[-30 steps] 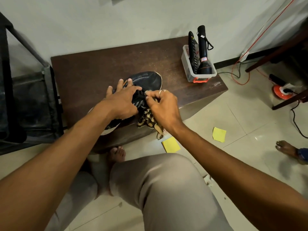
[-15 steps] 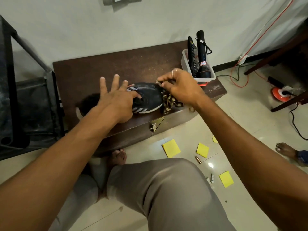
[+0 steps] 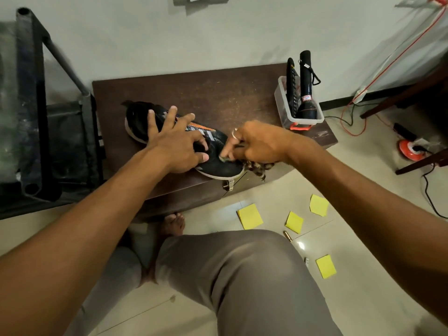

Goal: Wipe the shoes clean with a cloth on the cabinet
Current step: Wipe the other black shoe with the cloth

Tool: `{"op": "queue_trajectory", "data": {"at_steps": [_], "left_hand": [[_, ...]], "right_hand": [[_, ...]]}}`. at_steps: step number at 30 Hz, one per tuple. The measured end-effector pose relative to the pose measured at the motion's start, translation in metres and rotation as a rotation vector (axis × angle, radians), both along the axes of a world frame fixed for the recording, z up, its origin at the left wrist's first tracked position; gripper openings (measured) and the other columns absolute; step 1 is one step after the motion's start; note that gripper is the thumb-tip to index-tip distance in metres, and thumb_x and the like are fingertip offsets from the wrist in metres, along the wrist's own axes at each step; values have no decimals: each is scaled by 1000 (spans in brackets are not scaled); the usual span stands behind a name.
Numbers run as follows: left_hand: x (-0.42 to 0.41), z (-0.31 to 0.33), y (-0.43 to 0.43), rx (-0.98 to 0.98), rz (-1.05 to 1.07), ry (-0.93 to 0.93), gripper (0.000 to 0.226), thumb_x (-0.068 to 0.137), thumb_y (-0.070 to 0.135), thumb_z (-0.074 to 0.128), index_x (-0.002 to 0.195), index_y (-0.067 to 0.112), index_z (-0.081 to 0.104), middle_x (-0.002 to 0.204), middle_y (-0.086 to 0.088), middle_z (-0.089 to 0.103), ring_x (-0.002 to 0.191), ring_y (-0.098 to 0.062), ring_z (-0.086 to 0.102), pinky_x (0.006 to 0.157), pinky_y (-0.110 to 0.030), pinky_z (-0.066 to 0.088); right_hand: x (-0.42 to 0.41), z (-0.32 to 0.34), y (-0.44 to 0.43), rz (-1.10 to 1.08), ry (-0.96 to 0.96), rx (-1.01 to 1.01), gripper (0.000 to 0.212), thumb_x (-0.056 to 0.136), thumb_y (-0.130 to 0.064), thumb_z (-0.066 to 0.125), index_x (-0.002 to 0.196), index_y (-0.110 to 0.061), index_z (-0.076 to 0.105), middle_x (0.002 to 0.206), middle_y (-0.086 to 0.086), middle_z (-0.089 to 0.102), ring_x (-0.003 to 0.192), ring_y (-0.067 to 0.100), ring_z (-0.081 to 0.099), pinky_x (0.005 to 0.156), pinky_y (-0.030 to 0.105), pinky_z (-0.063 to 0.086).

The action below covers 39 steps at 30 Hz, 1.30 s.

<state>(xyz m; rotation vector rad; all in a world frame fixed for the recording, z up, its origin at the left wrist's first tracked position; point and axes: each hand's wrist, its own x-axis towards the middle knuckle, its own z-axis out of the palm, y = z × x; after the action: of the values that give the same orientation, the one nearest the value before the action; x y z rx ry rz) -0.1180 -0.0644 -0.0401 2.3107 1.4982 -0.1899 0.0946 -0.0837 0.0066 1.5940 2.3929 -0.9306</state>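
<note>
Right hand (image 3: 261, 144) gripping cloth (image 3: 259, 167), mostly hidden; left hand (image 3: 179, 146) pressing shoe (image 3: 220, 167) — midsection covered

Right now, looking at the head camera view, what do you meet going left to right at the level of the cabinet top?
black metal rack → black sneaker → right hand gripping the patterned cloth → clear plastic bin holding a torch → orange round device on the floor

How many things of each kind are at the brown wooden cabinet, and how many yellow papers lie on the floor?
Black sports shoe: 1
Leopard-patterned cloth: 1
Clear plastic basket: 1
Black torch: 1
Black remote control: 1
Yellow square paper notes: 4
Total: 9
</note>
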Motion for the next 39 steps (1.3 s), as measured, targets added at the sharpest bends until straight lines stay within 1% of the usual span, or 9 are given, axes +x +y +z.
{"op": "queue_trajectory", "data": {"at_steps": [3,7,10,16,21,27,33,35,39], "left_hand": [[0,0,1,-2,-1,-12,29,94,60,58,121,50,61,170,8,5,155,-27,-20,113,-63,-23],[-1,1,-1,3,4,-32,24,94,56,60,117,49,63,170,7,6,155,-27,-20,113,-62,-24],[-2,1,0,-1,2,-55,23,94,56,61,116,49,64,170,7,6,155,-27,-20,112,-62,-25],[-4,3,0,-20,-6,-70,25,94,55,62,118,48,64,170,6,6,155,-27,-21,112,-60,-26],[-4,4,0,-27,-2,-88,24,93,55,63,116,48,66,170,7,8,155,-27,-19,112,-60,-26],[-3,6,-1,-16,-3,-69,24,92,54,64,115,47,67,170,7,10,155,-27,-17,113,-61,-24],[11,11,-11,68,-9,69,15,92,40,68,107,44,68,171,2,-1,152,-36,-26,109,-73,-20],[16,13,-14,88,0,121,15,92,35,68,105,44,68,171,0,-5,151,-38,-28,109,-77,-17],[15,12,-13,-9,50,30,23,91,24,69,97,46,66,171,6,-8,151,-34,-29,109,-80,-12]], "right_hand": [[-13,-19,-9,33,104,159,22,94,-10,70,109,-23,80,113,-5,72,103,10,65,96,23,50],[-6,-15,-17,164,22,52,25,95,-8,68,114,-22,79,118,-6,71,105,7,63,85,-2,36],[-2,0,-3,239,-85,-57,27,97,-10,66,115,-26,78,119,-13,70,101,3,62,80,0,37],[-13,-17,-11,230,75,78,26,93,-8,71,111,-24,80,117,-6,70,108,10,62,89,1,34],[-7,7,-2,313,-183,-86,30,96,-9,66,112,-31,79,115,-13,71,102,6,64,91,18,46],[-19,-11,-9,79,-154,171,29,94,-9,65,111,-28,79,117,-4,69,109,18,62,91,29,49],[-25,15,-12,27,-240,-115,23,92,-14,66,104,-27,80,104,-7,76,96,13,69,92,29,54],[-26,12,-6,-39,-143,19,20,93,-16,68,106,-26,80,103,-5,76,95,14,68,83,23,49],[-34,-19,-18,-160,-134,262,22,95,-18,64,114,-19,75,110,4,67,98,24,66,77,33,52]]}}
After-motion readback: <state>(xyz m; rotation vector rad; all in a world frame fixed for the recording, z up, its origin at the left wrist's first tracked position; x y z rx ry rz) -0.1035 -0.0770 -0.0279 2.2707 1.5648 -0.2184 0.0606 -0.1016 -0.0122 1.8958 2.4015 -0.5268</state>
